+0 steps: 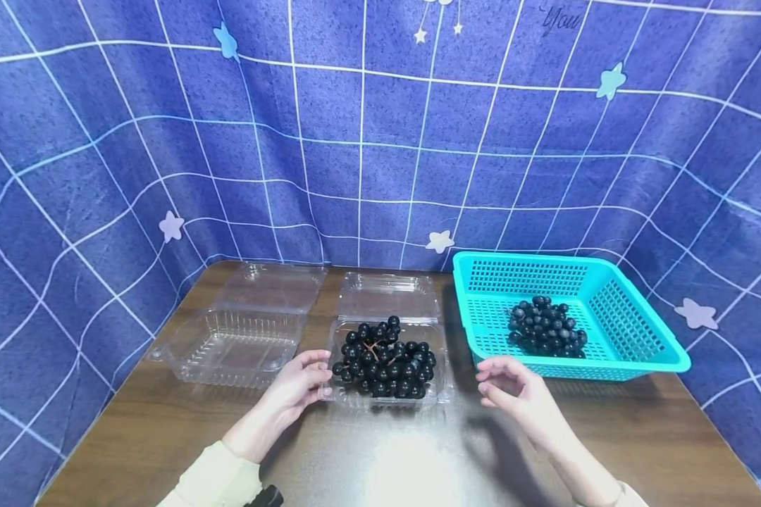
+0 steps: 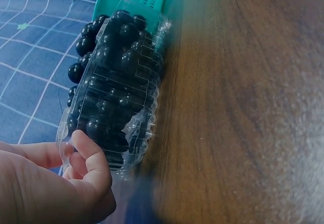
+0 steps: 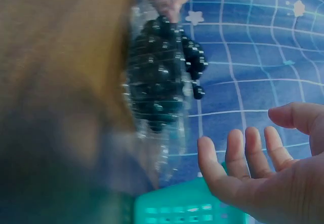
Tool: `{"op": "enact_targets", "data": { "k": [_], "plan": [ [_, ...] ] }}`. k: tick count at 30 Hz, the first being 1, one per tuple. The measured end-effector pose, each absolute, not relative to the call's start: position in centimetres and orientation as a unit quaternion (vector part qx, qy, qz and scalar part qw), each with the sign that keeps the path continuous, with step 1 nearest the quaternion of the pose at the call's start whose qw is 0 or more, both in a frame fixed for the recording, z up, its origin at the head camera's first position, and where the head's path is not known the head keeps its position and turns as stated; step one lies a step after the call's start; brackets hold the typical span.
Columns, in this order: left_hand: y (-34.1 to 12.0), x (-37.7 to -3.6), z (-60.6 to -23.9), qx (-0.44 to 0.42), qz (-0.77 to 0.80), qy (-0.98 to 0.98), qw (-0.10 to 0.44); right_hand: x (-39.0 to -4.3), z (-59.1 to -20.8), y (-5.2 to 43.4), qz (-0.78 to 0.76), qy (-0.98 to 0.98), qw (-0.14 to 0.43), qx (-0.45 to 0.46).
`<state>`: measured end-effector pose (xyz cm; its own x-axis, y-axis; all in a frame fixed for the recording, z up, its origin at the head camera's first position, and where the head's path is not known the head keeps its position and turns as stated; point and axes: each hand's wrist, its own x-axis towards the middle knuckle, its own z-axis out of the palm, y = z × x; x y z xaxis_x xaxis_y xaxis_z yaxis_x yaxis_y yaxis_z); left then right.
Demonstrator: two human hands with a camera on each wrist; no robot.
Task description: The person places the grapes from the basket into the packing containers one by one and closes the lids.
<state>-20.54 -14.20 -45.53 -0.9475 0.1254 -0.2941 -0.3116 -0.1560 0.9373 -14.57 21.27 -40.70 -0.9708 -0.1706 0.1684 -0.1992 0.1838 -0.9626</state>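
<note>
Head view takes in a brown tabletop [image 1: 609, 436] backed by blue star-print cloth [image 1: 101, 176], and on it, from biggest to least, a teal basket [image 1: 666, 352] at the right with one bunch of dark grapes [image 1: 547, 327] in it, an empty clear clamshell box [image 1: 234, 338] lying open at the left, and a second clear clamshell [image 1: 440, 384] in the middle, lid thrown back, filled with another grape bunch [image 1: 387, 360].

Judged from how things lie, the step in hand is the handling of that filled middle box: fruit is in, the lid is not yet down. A next move would seem to call for a steady hold at the box's edge and a free hand brought to the lid behind it, without tipping the loose berries.

Both forearms come in from the near edge. The left hand [image 1: 298, 387] lies at the near left corner of the filled box; the left wrist view shows its fingertips [image 2: 83, 145] pinching the thin plastic rim there, so it holds the box. The right hand [image 1: 514, 387] hovers just right of the box, near the basket's front wall but touching neither, fingers [image 3: 238, 155] spread and relaxed, holding nothing. The two hands stand apart, one on each side of the box.
</note>
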Motion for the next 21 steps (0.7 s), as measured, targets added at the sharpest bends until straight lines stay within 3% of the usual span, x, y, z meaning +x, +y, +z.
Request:
{"op": "enact_targets", "data": {
  "k": [11,21],
  "plan": [
    [-14.2,-20.2,-45.7,-0.044,0.769,0.626,0.121,-15.4,-43.6,21.2,0.752,-0.635,-0.174,0.045],
    [-13.9,-20.6,-45.6,-0.088,0.750,0.644,0.123,-16.6,-45.3,20.1,0.804,-0.544,-0.242,0.013]
  ]
}}
